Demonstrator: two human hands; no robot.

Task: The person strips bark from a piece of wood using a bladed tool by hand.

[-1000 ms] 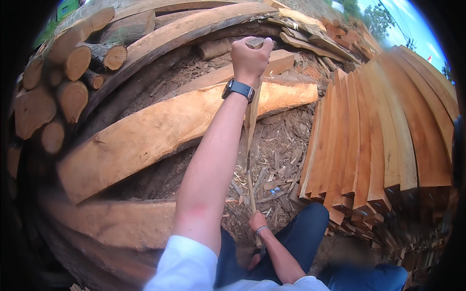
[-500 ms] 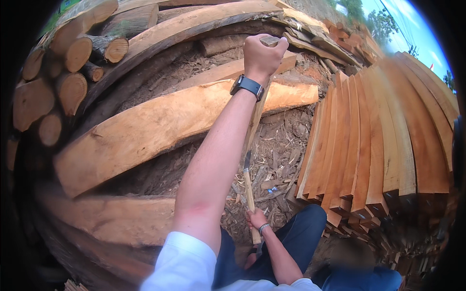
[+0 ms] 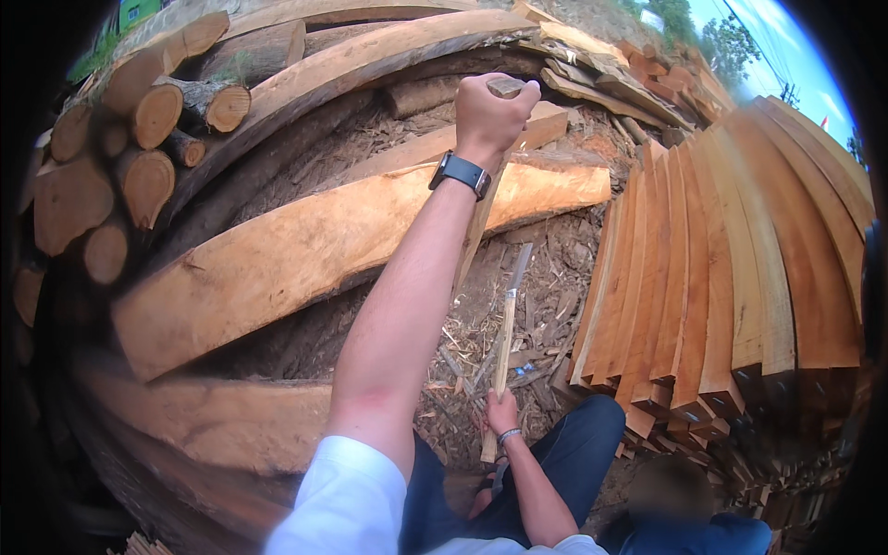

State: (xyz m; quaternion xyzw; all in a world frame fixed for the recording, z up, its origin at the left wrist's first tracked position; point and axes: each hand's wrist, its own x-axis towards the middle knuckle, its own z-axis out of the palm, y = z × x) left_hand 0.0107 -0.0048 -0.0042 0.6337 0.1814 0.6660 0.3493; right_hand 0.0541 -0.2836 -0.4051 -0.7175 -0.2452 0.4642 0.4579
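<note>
Left hand (image 3: 492, 118) on a wooden stake (image 3: 474, 242), right hand (image 3: 502, 413) on a long-handled knife (image 3: 505, 344)
The left fingers clench around the stake's top end, before a sawn slab (image 3: 277, 254); the right fingers wrap the knife's pale handle, its blade apart from the stake, over chip-strewn ground (image 3: 569, 250) beside stacked beams (image 3: 694, 259)

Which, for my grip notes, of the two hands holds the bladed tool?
The right hand, with the bracelet, grips the bladed tool; the left hand, with the watch, grips a wooden piece.
</note>
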